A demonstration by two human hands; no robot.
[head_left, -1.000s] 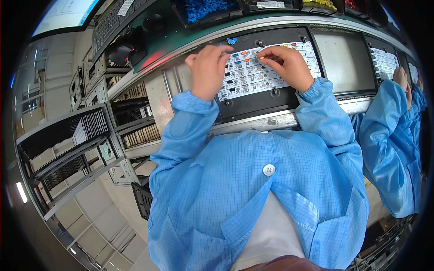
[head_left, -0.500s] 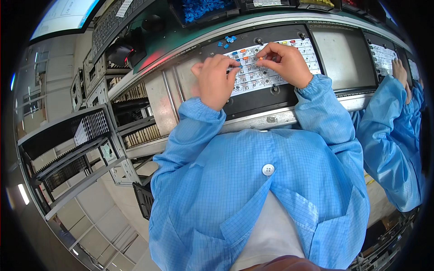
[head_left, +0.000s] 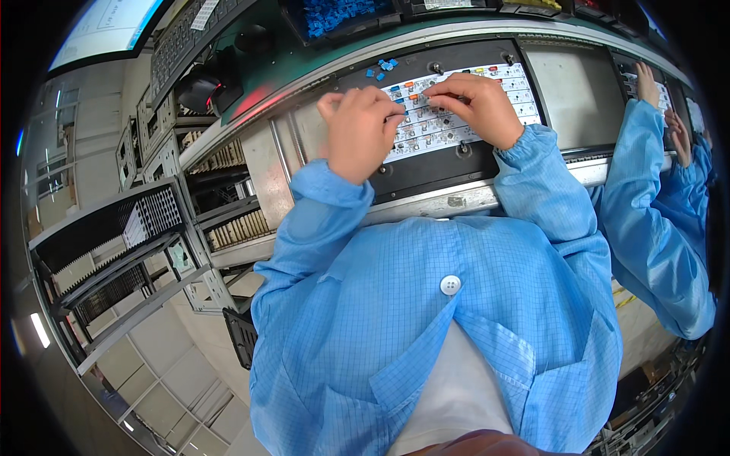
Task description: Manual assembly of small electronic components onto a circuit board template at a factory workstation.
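My left hand hovers over the left end of a white circuit board panel, thumb and fingers pinched together. At its fingertips shows a small blue plastic piece. From the right, my right hand reaches over the same panel with thumb and forefinger closed near a small orange piece on the board. Whatever sits between those right fingertips is hidden. Rows of small parts cover the panel, with blue, orange, yellow and red pieces along its far rows. The panel lies in a black carrier.
Several loose blue pieces lie on the carrier's far left. Behind are a bin of blue pieces and a black mouse. A metal rail runs along the near side. A co-worker's hands work at another panel on the right.
My right fingertips have moved slightly left, and the orange piece seen at them is now out of sight. My left hand has turned a little. The co-worker's arm has reached farther away.
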